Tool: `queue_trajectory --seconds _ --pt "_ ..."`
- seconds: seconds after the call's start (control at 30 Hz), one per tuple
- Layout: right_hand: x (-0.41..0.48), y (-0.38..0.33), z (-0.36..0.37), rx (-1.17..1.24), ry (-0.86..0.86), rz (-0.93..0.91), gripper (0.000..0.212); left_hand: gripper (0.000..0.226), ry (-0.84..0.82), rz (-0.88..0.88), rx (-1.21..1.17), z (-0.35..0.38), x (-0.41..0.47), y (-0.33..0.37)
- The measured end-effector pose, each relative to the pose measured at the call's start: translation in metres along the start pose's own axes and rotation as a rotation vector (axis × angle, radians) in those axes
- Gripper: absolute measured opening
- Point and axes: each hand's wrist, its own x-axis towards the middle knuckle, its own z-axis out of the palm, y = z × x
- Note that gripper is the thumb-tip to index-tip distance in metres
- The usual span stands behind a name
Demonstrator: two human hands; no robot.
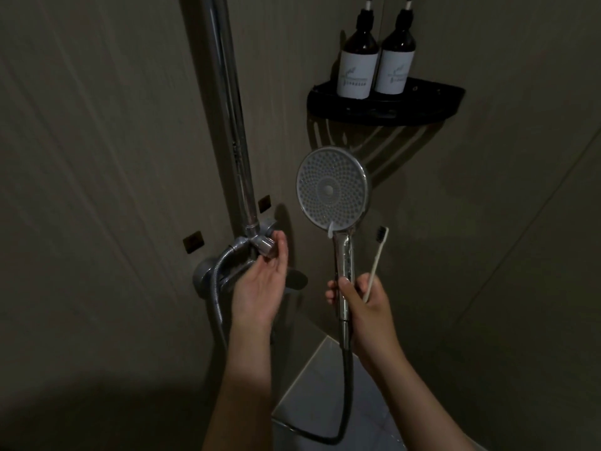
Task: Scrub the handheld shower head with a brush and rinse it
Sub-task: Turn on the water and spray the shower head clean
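Up in front of me, just right of centre, I hold the handheld shower head (332, 189) upright, its round nozzle face turned toward me and its chrome handle running straight down into my right hand (364, 307). That hand is closed around the lower part of the handle, thumb across the front, and the same grip also pinches a brush (375, 262), a toothbrush with a pale stem. The brush leans up and to the right of the handle, its dark bristles at the top, apart from the nozzle face. Below my fist the dark hose (347, 385) drops, loops low near the pale floor tile, and I cannot follow where it goes after that.

To the left, my left hand (263, 281) is mostly open, palm turned up, with the fingertips curled around a chrome knob (267, 248) on the shower fitting. Whether I am gripping it firmly or only touching it I cannot tell. A braided metal hose (217, 288) bends down from that fitting, and the chrome riser pipe (232, 125) climbs the wall above it.

Higher on the right, a black corner shelf (385, 104) carries two dark pump bottles (357, 65) with pale labels, standing side by side and touching.
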Motion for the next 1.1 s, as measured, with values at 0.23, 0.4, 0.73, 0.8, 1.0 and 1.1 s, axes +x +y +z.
queue_trajectory --seconds 0.23,0.4,0.73,0.8,1.0,1.1 --pt "0.004 0.002 -0.005 0.008 0.035 -0.013 0.029 0.040 -0.026 -0.042 -0.116 -0.003 -0.003 -0.008" --pt "0.004 -0.002 -0.005 -0.012 0.030 -0.036 0.030 0.040 -0.031 -0.057 -0.074 -0.003 -0.004 -0.004" --pt "0.003 -0.003 -0.005 0.055 0.035 -0.016 0.029 0.035 0.160 0.023 0.149 0.005 0.000 0.005" --pt "0.005 -0.002 -0.005 0.049 0.041 -0.023 0.030 0.032 0.150 0.034 0.209 0.005 -0.001 0.007" --pt "0.009 0.000 -0.002 0.037 0.041 -0.033 0.028 0.031 0.234 0.061 0.301 0.013 0.001 0.009" --pt "0.012 0.001 -0.002 0.034 0.046 -0.029 0.027 0.039 0.141 -0.011 0.069 0.012 -0.001 0.005"
